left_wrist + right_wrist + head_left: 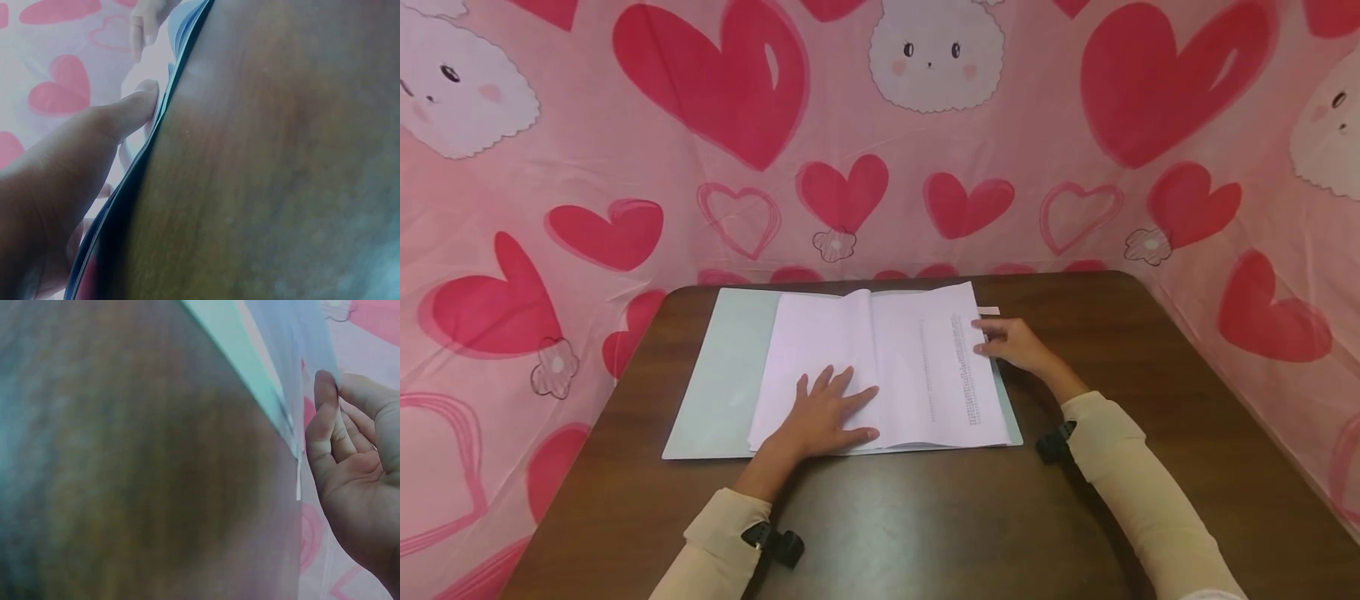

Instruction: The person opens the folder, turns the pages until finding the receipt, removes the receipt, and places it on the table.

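Observation:
A pale green folder (722,375) lies open on the table with a stack of white sheets in it, spread like a book. My left hand (816,417) rests with spread fingers on the plain left page (812,325), its thumb near the fold. In the left wrist view the thumb (134,109) lies along the near edge of the sheets. At the far side of the printed right page (902,358), my right hand (1015,343) pinches the page's edge between thumb and fingers. The right wrist view shows that sheet (315,344) lifted off the folder, gripped at its edge.
The brown wooden table (880,533) extends in front of the folder and to both sides. A small pale tab (988,311) sticks out past the right page. A pink curtain (910,133) with red hearts hangs behind and beside the table.

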The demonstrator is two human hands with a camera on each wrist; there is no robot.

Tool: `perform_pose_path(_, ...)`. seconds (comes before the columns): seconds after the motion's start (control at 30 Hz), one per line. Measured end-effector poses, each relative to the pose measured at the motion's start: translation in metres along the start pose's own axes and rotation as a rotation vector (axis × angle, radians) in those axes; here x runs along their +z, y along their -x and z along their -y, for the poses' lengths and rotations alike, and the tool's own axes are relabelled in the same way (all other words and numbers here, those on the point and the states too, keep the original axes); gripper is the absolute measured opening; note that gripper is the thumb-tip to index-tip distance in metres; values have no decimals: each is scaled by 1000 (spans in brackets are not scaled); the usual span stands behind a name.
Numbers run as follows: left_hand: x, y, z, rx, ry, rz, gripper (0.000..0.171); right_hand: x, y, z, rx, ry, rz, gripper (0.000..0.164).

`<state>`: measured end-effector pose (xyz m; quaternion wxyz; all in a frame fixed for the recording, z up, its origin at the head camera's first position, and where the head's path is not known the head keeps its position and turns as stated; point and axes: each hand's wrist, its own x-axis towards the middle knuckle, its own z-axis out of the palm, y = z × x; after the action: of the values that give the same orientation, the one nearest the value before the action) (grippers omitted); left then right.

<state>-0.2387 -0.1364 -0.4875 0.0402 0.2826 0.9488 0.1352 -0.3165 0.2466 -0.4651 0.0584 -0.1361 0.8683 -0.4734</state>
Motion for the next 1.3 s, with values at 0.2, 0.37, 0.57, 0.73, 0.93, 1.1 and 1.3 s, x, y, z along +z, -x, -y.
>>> perform_pose_path(0.2, -1, 1, 0, 0, 4, 3, 74, -7, 2, 12, -6, -1, -19, 55)
perform_pose_path(0.37, 0, 1, 1, -1, 1, 7, 74, -13, 1, 19, 15, -13, -17, 56)
perform_pose_path(0.57, -2, 0, -1, -5, 9, 6, 75, -17, -1, 29, -9, -103, -1, 55)
perform_pose_path(0.73, -3, -1, -1, -13, 24, 4, 75, -18, -4, 45, -42, -148, 12, 54)
perform_pose_path(0.93, -8, 0, -3, -26, 56, 13, 74, -16, -7, 58, -74, -113, 32, 59)
perform_pose_path(1.1, -10, 1, -3, -34, 55, 20, 74, -13, -13, 68, -101, -125, 36, 56)
perform_pose_path(1.3, -11, 0, -4, -33, 38, 12, 75, -10, -20, 79, -115, -157, 40, 58)
